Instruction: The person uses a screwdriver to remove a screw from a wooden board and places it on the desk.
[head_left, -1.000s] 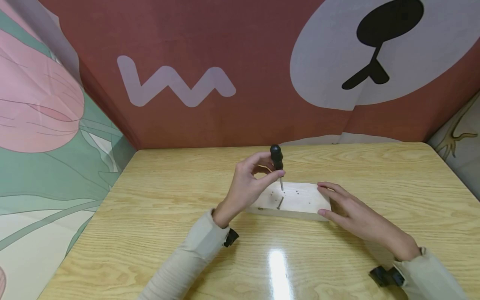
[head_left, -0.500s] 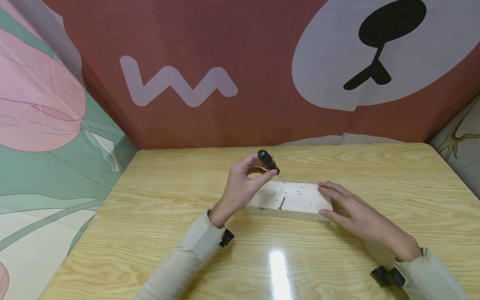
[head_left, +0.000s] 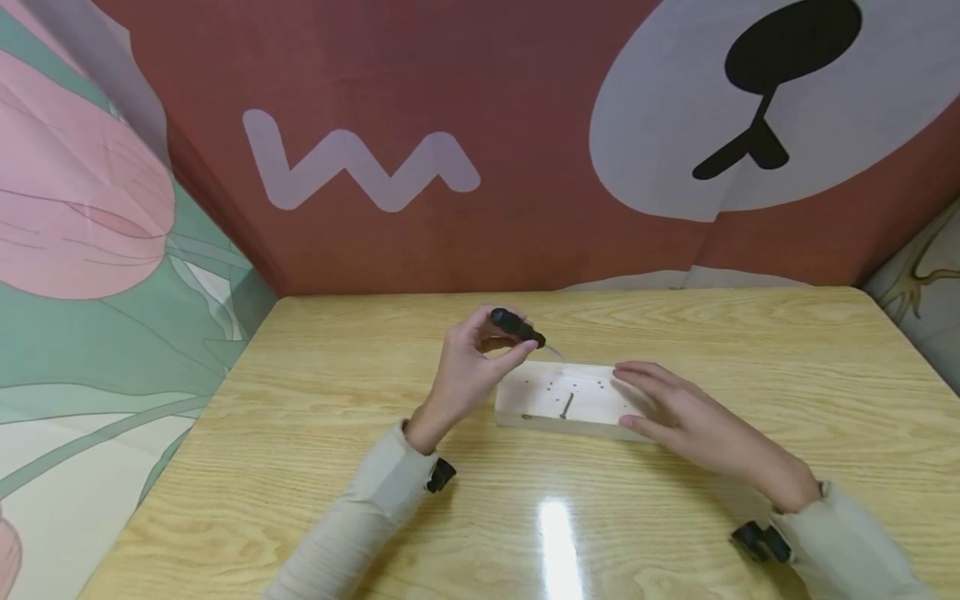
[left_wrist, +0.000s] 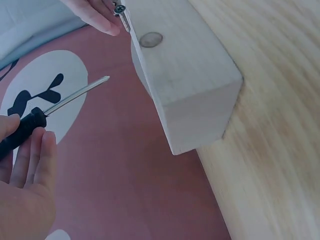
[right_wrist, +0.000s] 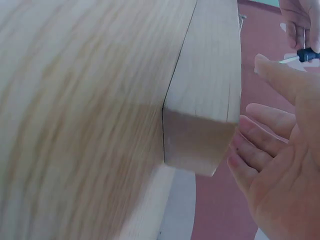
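Note:
My left hand (head_left: 467, 367) grips a black-handled screwdriver (head_left: 517, 327) and holds it above the back left part of a pale wooden block (head_left: 536, 418). In the left wrist view, the screwdriver's bare cross tip points towards the block, clear of it. Small dark holes dot the block's upper face. A screw (head_left: 567, 406) is on that face near the front edge; whether it is set in the wood or lies on it, I cannot tell. My right hand (head_left: 693, 421), fingers extended and thumb apart, hovers at the block's right end; the right wrist view shows nothing in its palm (right_wrist: 280, 190).
The block rests on a wood-grain table (head_left: 337, 358). Behind the table hangs a reddish-brown printed cloth (head_left: 525, 233), with a floral cloth (head_left: 90, 350) at the left. Black wrist cameras sit at both cuffs, including one under the right wrist (head_left: 759, 542).
My left hand has drawn left with the screwdriver, which has tipped from near upright to a slant. My right hand has shifted left over the block's right end. The screw has stayed put.

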